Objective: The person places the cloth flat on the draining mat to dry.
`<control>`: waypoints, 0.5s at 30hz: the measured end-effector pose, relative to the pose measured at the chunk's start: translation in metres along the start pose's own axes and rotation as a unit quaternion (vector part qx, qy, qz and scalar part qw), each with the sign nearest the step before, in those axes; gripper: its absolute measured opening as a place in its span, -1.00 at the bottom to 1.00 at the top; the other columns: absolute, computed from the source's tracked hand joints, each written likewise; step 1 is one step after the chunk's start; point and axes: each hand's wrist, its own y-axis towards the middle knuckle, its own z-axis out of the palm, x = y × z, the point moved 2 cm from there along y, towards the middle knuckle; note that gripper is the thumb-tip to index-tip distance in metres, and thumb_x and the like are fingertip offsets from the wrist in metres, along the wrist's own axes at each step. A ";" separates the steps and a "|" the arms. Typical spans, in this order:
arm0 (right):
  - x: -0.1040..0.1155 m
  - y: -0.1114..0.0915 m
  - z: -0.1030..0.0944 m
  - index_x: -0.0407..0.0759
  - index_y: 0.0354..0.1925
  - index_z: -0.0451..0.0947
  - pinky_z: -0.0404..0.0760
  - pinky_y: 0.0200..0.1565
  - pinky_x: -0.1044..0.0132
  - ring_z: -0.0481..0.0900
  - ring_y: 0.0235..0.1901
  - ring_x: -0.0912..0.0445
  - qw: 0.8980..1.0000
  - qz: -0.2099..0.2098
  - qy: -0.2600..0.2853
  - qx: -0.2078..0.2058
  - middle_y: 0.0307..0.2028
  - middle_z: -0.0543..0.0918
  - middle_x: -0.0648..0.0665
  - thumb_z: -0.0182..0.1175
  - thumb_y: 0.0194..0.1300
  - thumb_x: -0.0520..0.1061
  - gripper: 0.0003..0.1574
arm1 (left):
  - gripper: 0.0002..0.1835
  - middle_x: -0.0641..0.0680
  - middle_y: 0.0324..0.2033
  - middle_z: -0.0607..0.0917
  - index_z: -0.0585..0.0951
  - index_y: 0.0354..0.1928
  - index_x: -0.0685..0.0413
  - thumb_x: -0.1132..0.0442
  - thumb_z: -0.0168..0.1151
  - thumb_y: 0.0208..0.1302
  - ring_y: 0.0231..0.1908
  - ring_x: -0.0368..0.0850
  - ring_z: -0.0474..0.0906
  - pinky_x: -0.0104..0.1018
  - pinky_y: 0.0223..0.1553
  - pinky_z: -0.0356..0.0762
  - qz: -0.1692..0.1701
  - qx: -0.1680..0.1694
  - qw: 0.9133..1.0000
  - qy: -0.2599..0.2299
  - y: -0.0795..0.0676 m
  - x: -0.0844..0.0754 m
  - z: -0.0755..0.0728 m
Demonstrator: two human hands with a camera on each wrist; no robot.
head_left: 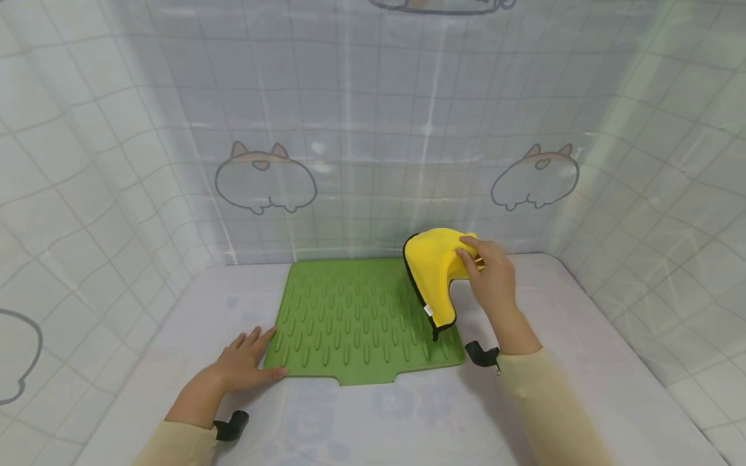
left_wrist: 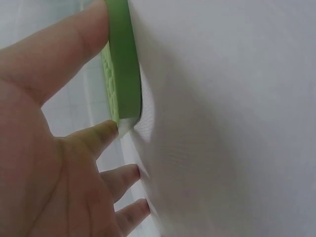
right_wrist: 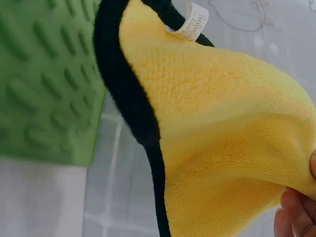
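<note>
A yellow cloth (head_left: 434, 272) with black edging and a white tag hangs from my right hand (head_left: 492, 275), which pinches it between thumb and fingers. In the right wrist view the cloth (right_wrist: 222, 113) fills most of the picture, its fuzzy side showing. The cloth droops over the right part of a green ridged mat (head_left: 350, 317), which lies flat with a tab at its near edge. My left hand (head_left: 241, 362) rests at the mat's near left corner with fingers spread. Seen from the left wrist, thumb and index finger touch the mat's edge (left_wrist: 126, 64); the other fingertips meet the white surface.
The mat lies on a white covered table (head_left: 227, 310). Tile-patterned curtains with printed cartoon animals (head_left: 265, 181) enclose the back and both sides. A black wrist mount (head_left: 482, 354) sits beside the right wrist and another (head_left: 232, 425) beside the left.
</note>
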 end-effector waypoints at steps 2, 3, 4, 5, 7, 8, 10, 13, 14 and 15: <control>0.004 0.000 0.005 -0.16 0.08 0.68 0.71 -0.25 0.03 0.66 -0.28 -0.11 1.000 0.000 0.005 0.002 -0.16 0.70 -0.24 0.33 0.34 -0.09 -0.64 | 0.10 0.58 0.41 0.12 0.17 0.50 0.29 -0.35 0.30 0.17 0.34 0.72 -0.04 0.62 0.20 0.02 -0.002 0.002 1.000 -0.001 0.000 -0.001 0.000; 0.006 0.000 0.008 -0.16 0.08 0.68 0.71 -0.25 0.04 0.66 -0.28 -0.10 1.000 0.002 0.007 0.003 -0.15 0.70 -0.23 0.32 0.35 -0.08 -0.64 | 0.10 0.58 0.41 0.12 0.17 0.50 0.29 -0.35 0.29 0.17 0.34 0.72 -0.04 0.62 0.20 0.02 -0.002 0.003 1.000 -0.002 0.000 -0.001 0.000; 0.008 0.000 0.010 -0.15 0.08 0.68 0.71 -0.25 0.04 0.66 -0.28 -0.10 1.000 0.003 0.011 0.004 -0.15 0.70 -0.22 0.32 0.35 -0.08 -0.64 | 0.10 0.58 0.41 0.11 0.17 0.50 0.29 -0.35 0.29 0.18 0.34 0.72 -0.04 0.63 0.19 0.02 0.000 0.003 1.000 -0.002 0.001 -0.001 0.000; 0.009 0.000 0.012 -0.15 0.08 0.68 0.71 -0.25 0.05 0.66 -0.28 -0.09 1.000 0.005 0.015 0.004 -0.15 0.70 -0.22 0.32 0.35 -0.08 -0.64 | 0.10 0.58 0.41 0.11 0.17 0.51 0.29 -0.35 0.29 0.18 0.34 0.72 -0.04 0.63 0.19 0.02 0.001 0.003 1.000 -0.002 0.001 -0.002 0.000; 0.013 -0.001 0.016 -0.15 0.08 0.69 0.72 -0.26 0.06 0.66 -0.29 -0.09 1.000 0.007 0.020 0.006 -0.14 0.71 -0.22 0.32 0.35 -0.07 -0.64 | 0.10 0.59 0.41 0.12 0.17 0.50 0.29 -0.34 0.30 0.18 0.34 0.72 -0.04 0.63 0.19 0.03 0.004 0.002 1.000 -0.003 0.001 -0.003 0.000; 0.015 -0.001 0.019 -0.15 0.08 0.69 0.72 -0.26 0.06 0.66 -0.29 -0.09 1.000 0.008 0.021 0.008 -0.13 0.71 -0.22 0.32 0.35 -0.07 -0.64 | 0.09 0.59 0.41 0.12 0.17 0.50 0.30 -0.34 0.30 0.18 0.34 0.73 -0.03 0.63 0.18 0.04 0.004 0.002 1.000 -0.003 0.001 -0.003 -0.001; 0.018 -0.003 0.024 -0.15 0.08 0.68 0.72 -0.27 0.07 0.66 -0.29 -0.08 1.000 0.011 0.023 0.013 -0.12 0.71 -0.21 0.31 0.36 -0.06 -0.63 | 0.09 0.59 0.40 0.13 0.18 0.50 0.31 -0.33 0.30 0.18 0.33 0.73 -0.03 0.63 0.18 0.04 0.004 0.002 1.000 -0.001 0.001 -0.003 -0.002; 0.022 -0.004 0.032 -0.13 0.09 0.68 0.72 -0.27 0.10 0.66 -0.30 -0.06 0.999 0.014 0.027 0.022 -0.11 0.71 -0.20 0.30 0.37 -0.06 -0.63 | 0.09 0.59 0.41 0.12 0.18 0.50 0.31 -0.34 0.30 0.18 0.34 0.73 -0.04 0.62 0.20 0.03 0.000 0.003 1.000 0.001 0.001 -0.003 -0.002; 0.023 -0.005 0.035 -0.13 0.09 0.68 0.72 -0.27 0.11 0.66 -0.30 -0.06 0.999 0.014 0.030 0.025 -0.10 0.71 -0.20 0.30 0.38 -0.06 -0.64 | 0.09 0.59 0.40 0.12 0.18 0.50 0.31 -0.33 0.30 0.18 0.34 0.73 -0.04 0.62 0.20 0.03 0.000 0.004 1.000 0.001 0.001 -0.003 -0.002; 0.025 -0.005 0.037 -0.13 0.09 0.68 0.72 -0.26 0.11 0.65 -0.30 -0.05 0.999 0.014 0.033 0.027 -0.10 0.71 -0.20 0.30 0.38 -0.06 -0.64 | 0.09 0.58 0.41 0.12 0.17 0.50 0.31 -0.34 0.30 0.19 0.34 0.72 -0.04 0.62 0.20 0.02 -0.003 0.005 1.000 0.001 0.001 -0.003 -0.002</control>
